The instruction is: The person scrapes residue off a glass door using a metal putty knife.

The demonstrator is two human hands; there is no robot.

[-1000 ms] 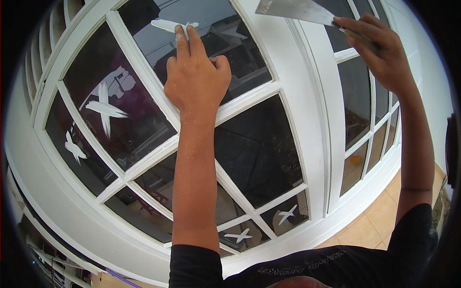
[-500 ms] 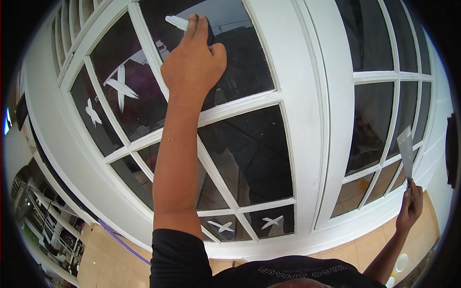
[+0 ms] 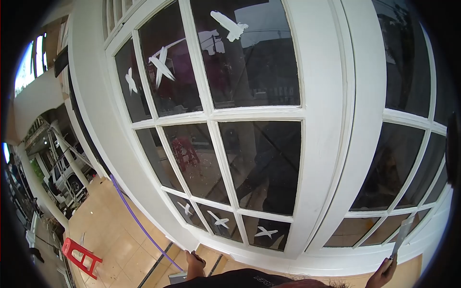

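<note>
Low in the head view, my left hand [image 3: 194, 267] is closed around the dark handle of a scraper, whose wide grey blade [image 3: 177, 277] points down to the left. At the lower right, my right hand [image 3: 382, 274] grips a putty knife [image 3: 401, 237] with its long flat blade upward, overlapping the lower panes. Before me stands a white-framed glass door [image 3: 257, 114]. A thick white paint mark [image 3: 229, 25] with a ragged lower end is on the upper pane. White X marks [image 3: 162, 66] show on several other panes.
A purple hose [image 3: 139, 225] runs along the tiled floor [image 3: 108, 216] at the left. A red plastic stool [image 3: 82, 258] lies near the floor's edge. Farther left are a white column [image 3: 36, 177] and a parked vehicle [image 3: 65, 175]. A second glazed panel [image 3: 370, 163] is to the right.
My left hand has come down off the upper pane, uncovering the white mark there. My right hand with the putty knife is lower. The view has shifted, showing more floor and the red stool.
</note>
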